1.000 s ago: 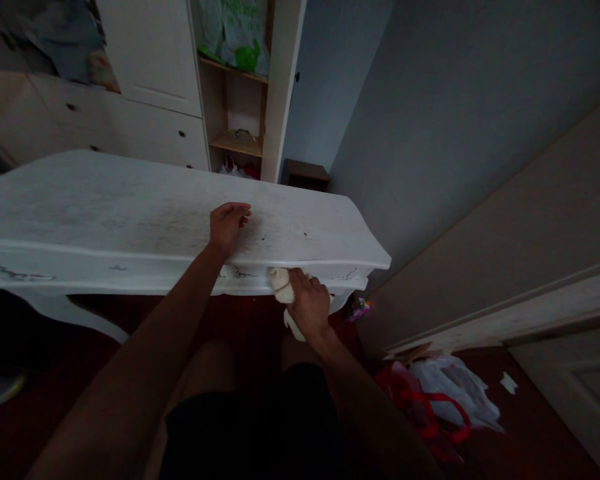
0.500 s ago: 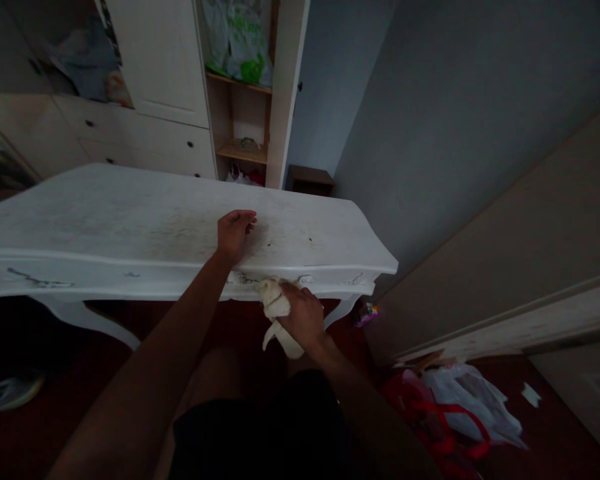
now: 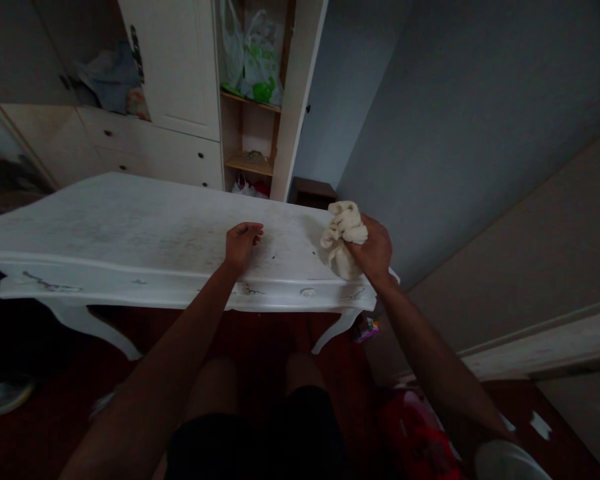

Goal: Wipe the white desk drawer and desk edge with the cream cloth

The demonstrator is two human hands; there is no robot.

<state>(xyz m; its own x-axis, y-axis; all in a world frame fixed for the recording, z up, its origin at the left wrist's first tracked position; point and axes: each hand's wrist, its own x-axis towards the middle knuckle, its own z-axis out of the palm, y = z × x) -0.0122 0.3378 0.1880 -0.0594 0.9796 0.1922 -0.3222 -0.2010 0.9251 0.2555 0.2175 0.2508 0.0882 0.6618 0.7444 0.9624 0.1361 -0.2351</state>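
Observation:
A crumpled cream cloth [image 3: 349,223] is bunched in my right hand [image 3: 376,250], whose fingers are closed on it. Cloth and hand are over the right end of a white table [image 3: 145,200] with a curved front; part of the cloth hangs toward the front edge. My left hand [image 3: 241,245] is at the middle of the tabletop with its fingers curled in, and I see nothing in it. Grey-brown smudges mark the top left of this hand. Two small dark specks lie between the hands.
Behind the table stands a white cabinet [image 3: 177,100] with an open shelf section holding plastic bags [image 3: 261,63]. A grey wall [image 3: 460,120] runs along the right. Red bags [image 3: 415,433] lie on the floor at lower right, and a shoe [image 3: 3,399] is at lower left.
My right hand has lifted the cloth from the drawer front up and right to above the tabletop. The left hand stays curled at the table's middle; the view has shifted slightly.

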